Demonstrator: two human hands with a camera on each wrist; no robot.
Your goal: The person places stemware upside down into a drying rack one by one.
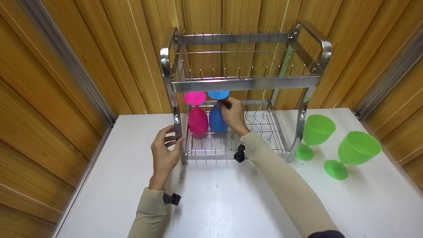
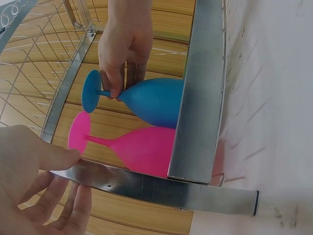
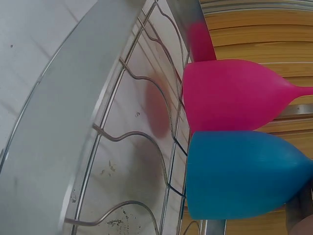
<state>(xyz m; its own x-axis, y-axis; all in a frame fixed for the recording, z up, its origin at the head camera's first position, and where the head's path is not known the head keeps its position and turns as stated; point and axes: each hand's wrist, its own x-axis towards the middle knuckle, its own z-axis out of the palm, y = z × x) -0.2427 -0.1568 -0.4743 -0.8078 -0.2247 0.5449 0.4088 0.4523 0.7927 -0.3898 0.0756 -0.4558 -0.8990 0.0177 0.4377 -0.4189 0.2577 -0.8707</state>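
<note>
A metal two-tier dish rack (image 1: pixel 246 84) stands against the wooden wall. On its lower tier, a pink goblet (image 1: pixel 198 120) and a blue goblet (image 1: pixel 218 119) sit upside down side by side at the left, bases up. My right hand (image 1: pixel 234 114) pinches the blue goblet's stem just under its base. In the right wrist view, the blue goblet (image 3: pixel 244 176) and the pink goblet (image 3: pixel 234 95) have their rims at the wire shelf. My left hand (image 1: pixel 167 152) holds the rack's left front post (image 2: pixel 146 188), thumb on one side and fingers behind.
Two green goblets stand upright on the white table (image 1: pixel 211 205), right of the rack: one green goblet (image 1: pixel 319 130) near its right post, another green goblet (image 1: pixel 358 148) farther right. Wire prongs (image 1: pixel 226 72) line the upper tier. Wooden panels (image 1: pixel 59 66) enclose the table's sides and back.
</note>
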